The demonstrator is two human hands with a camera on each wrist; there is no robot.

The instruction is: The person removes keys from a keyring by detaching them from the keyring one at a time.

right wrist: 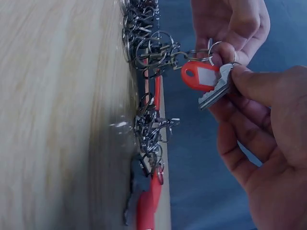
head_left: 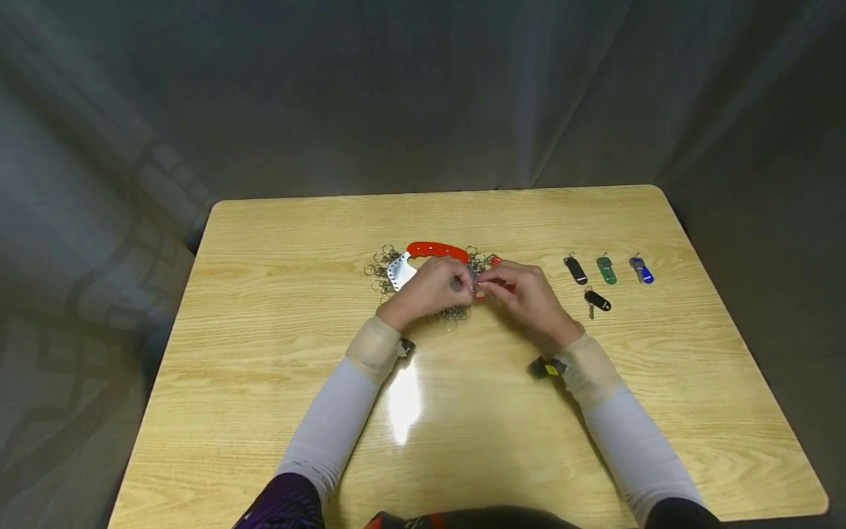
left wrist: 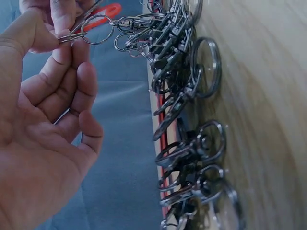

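A large ring-shaped key holder with a red grip (head_left: 438, 250) and a silver plate (head_left: 399, 272) lies on the table, its rim hung with many metal swivel clips (left wrist: 168, 52) and split rings. My left hand (head_left: 436, 286) pinches one split ring (left wrist: 98, 29) between thumb and fingers, the ring still joined to its clip. Opposite it, my right hand (head_left: 525, 294) pinches a silver key (right wrist: 216, 88) near its head. A red key tag (right wrist: 199, 76) with a white label hangs beside the key, close to the split ring. Fingers hide whether the key is threaded on that ring.
To the right lie several tagged keys: a black tag (head_left: 576, 270), a green tag (head_left: 606, 270), a blue tag (head_left: 642, 270) and, lower, another black tag (head_left: 598, 300) with its key. The wooden table (head_left: 277, 308) ends at a grey curtain (head_left: 396, 110).
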